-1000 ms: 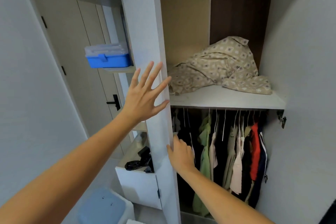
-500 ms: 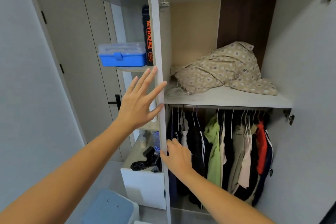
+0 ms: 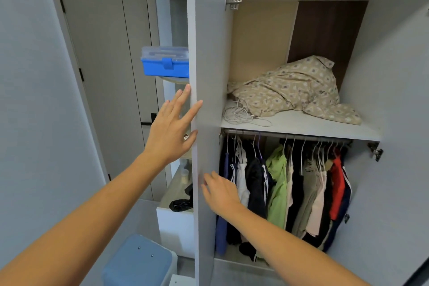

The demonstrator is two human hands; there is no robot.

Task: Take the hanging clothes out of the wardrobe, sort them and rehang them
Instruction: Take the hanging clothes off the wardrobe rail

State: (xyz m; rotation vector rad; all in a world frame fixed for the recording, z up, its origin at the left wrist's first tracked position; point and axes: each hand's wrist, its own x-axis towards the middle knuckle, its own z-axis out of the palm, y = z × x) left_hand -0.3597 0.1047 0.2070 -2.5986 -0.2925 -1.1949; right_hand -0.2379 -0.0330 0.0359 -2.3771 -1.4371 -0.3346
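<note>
The wardrobe stands open in front of me. Several clothes (image 3: 278, 183) hang on white hangers from a rail (image 3: 297, 135) under a shelf: dark jackets, a lime green top, beige and pink pieces, a red one at the right. My left hand (image 3: 173, 127) is spread flat, fingers straight, against the outer face and edge of the left wardrobe door (image 3: 209, 58). My right hand (image 3: 220, 192) reaches toward the inner side of that door, fingers loosely extended, in front of the leftmost hanging clothes. Neither hand holds anything.
A crumpled beige patterned cloth (image 3: 294, 90) and a coil of white cable (image 3: 239, 115) lie on the upper shelf (image 3: 301, 129). A blue plastic box (image 3: 165, 65) sits on a side shelf at left. A blue stool (image 3: 139, 262) stands on the floor. The right door (image 3: 399, 123) is swung open.
The left door has swung further open to the left with both hands on it, uncovering more hanging clothes. My view has shifted closer and lower.
</note>
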